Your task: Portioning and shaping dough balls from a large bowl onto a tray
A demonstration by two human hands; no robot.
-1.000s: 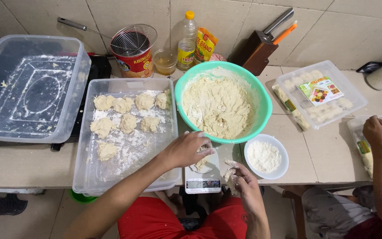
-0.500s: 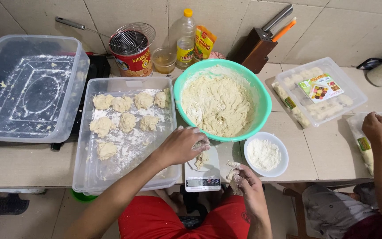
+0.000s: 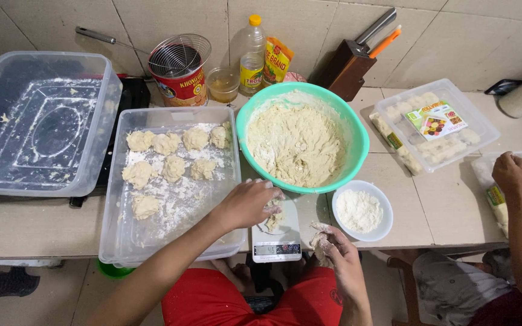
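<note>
While the left hand (image 3: 246,204) pinched a dough piece (image 3: 273,218) on the small scale (image 3: 276,238) at the bench's front edge, the right hand (image 3: 338,249) curled around what seemed a dough scrap (image 3: 319,236), just beside the white flour bowl (image 3: 382,222). The green bowl (image 3: 357,130) stood behind the scale.
</note>
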